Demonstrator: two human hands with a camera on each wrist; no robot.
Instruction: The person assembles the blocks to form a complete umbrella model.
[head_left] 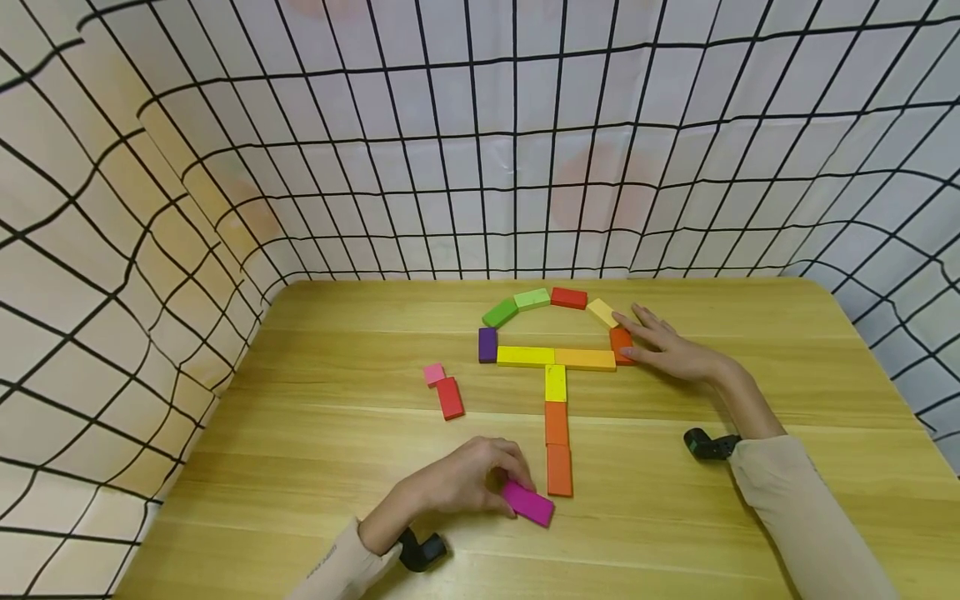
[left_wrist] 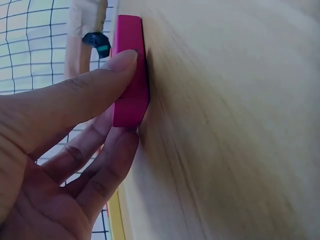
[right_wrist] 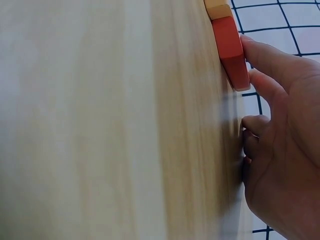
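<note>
Black grid [head_left: 514, 132]: far beyond the lower orange block [head_left: 559, 470], which I take as landmark on my feed. Wooden table [head_left: 300, 467] lies under that block and on every side of it.

Left hand [head_left: 472, 475]: just left of the landmark, thumb and fingers pinching the magenta block [head_left: 528, 504] near its left end. Right hand [head_left: 675, 350]: well beyond the landmark and to its right, fingers spread, fingertips against the red-orange block [right_wrist: 231, 45]; I see touch there, no clear pinch.

Long pieces: yellow block [head_left: 525, 357] and amber block [head_left: 585, 360], end to end, beyond the landmark and crosswise to it.

Magenta block: near side of the landmark, slightly left, angled to it. Whether it sits fully flat, I cannot tell. My judgement: the step reads as aligning this piece. I would pinch only the left end, leaving the leading edge free, turn it flat on the wood until the long sides agree, then slide it low and slow; a hard push would likely shunt the landmark.

Smallest: pink block [head_left: 434, 374], left of the landmark and beyond, at a corner of the red block [head_left: 451, 398]
</note>
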